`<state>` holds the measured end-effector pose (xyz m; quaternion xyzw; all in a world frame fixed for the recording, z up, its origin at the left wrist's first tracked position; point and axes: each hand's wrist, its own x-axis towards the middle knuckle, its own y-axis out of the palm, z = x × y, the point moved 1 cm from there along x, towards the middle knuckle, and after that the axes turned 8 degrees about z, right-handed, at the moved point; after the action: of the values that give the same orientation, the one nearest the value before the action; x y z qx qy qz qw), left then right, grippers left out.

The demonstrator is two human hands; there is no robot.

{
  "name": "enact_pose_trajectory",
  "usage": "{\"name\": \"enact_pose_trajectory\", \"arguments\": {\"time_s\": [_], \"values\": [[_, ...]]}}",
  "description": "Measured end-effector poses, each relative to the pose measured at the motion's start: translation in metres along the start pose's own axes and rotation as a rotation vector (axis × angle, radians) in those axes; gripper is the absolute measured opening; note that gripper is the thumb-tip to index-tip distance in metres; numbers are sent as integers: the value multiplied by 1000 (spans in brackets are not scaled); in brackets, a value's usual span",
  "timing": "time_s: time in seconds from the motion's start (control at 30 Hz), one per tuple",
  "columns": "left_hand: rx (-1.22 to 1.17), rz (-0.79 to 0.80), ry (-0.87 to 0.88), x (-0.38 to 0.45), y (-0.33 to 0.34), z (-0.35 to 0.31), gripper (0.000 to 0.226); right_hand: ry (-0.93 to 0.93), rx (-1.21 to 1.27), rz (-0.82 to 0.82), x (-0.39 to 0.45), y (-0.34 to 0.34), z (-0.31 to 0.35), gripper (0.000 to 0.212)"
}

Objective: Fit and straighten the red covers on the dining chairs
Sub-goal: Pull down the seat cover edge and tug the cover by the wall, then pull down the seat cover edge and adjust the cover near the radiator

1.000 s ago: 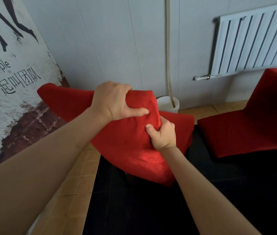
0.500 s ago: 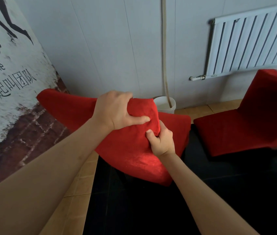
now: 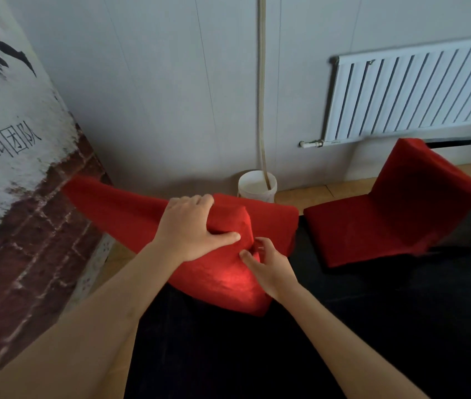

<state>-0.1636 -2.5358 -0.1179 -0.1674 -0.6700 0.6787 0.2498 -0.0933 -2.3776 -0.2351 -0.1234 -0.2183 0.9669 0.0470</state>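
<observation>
A red cover (image 3: 214, 272) on a chair back at centre frame is gripped at its top corner by the left hand (image 3: 191, 228), fingers curled over it. Its fabric is pinched at five o'clock of that hand by the right hand (image 3: 268, 266). A second covered chair (image 3: 387, 214) is seen at three o'clock.

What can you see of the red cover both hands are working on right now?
The red cover is a soft, felt-like cloth pulled over the chair's backrest, bunched into a raised fold near the top middle. The left hand grips that bunch from above, thumb across the front. The right hand pinches the cloth just below the fold. The cover's left corner reaches toward the printed wall; its lower edge hangs over the dark table.
</observation>
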Motion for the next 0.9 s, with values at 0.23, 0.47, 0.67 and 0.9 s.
{"name": "enact_pose_trajectory", "arguments": {"time_s": [0.23, 0.47, 0.67, 0.9], "values": [[-108, 232, 0, -12, -27, 3, 85, 111, -161, 35, -44, -36, -15, 71], [-39, 191, 94, 1, -64, -12, 82, 106, -117, -108, -39, -98, 11, 75], [-58, 200, 151, 35, -87, -40, 84, 65, -162, -182, -30, -145, 20, 79], [-61, 134, 129, 115, -100, -101, 83, 2, -241, -174, 0, -245, 20, 82]]}}
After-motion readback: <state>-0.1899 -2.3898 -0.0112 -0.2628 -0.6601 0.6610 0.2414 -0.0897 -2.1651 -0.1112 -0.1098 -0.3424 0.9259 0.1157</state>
